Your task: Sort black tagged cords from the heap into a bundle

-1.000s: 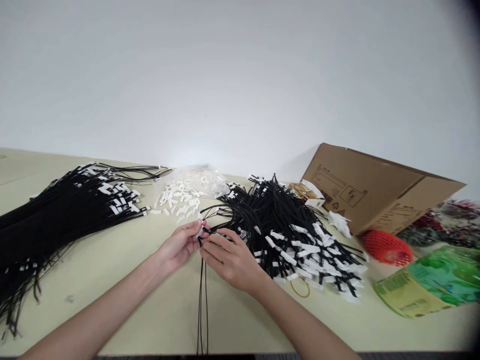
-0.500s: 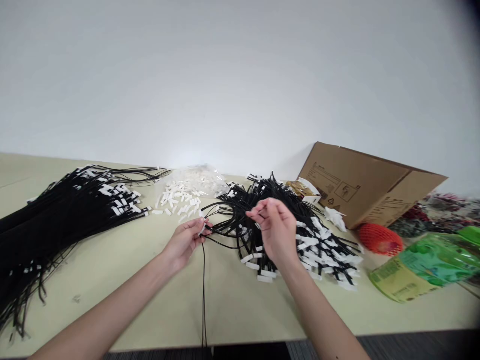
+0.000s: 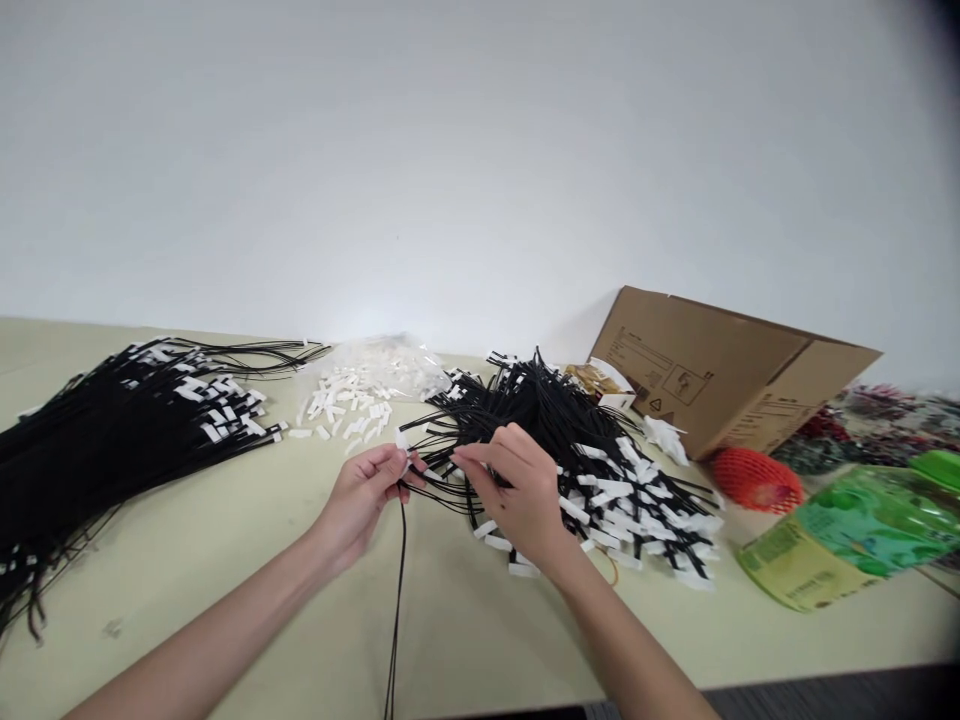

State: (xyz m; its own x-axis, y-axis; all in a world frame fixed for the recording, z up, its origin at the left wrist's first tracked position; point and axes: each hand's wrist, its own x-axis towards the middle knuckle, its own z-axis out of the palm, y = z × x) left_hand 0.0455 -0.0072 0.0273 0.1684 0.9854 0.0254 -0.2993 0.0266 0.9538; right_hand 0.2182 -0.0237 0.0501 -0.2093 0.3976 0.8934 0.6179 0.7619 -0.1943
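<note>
Between its thumb and fingers, my left hand grips a white plastic connector and black cable. A thin black cable hangs down from that hand to the table's front edge. To the right, my right hand is pinched closed, its fingertips a short way from the left hand. What lies in the pinch, if anything, is too small to make out. Behind and beneath the right hand spreads a tangled pile of black cables with white connectors at their ends.
At left lies a thick bundle of black cables. Loose white connectors spill from a clear plastic bag. A cardboard box, a red foam-netted item and a green bottle stand or lie at right.
My right hand has moved left and down, bringing its fingertips closer to the left hand. A white connector now sticks up more clearly from the left fingers. The view has shifted slightly.
</note>
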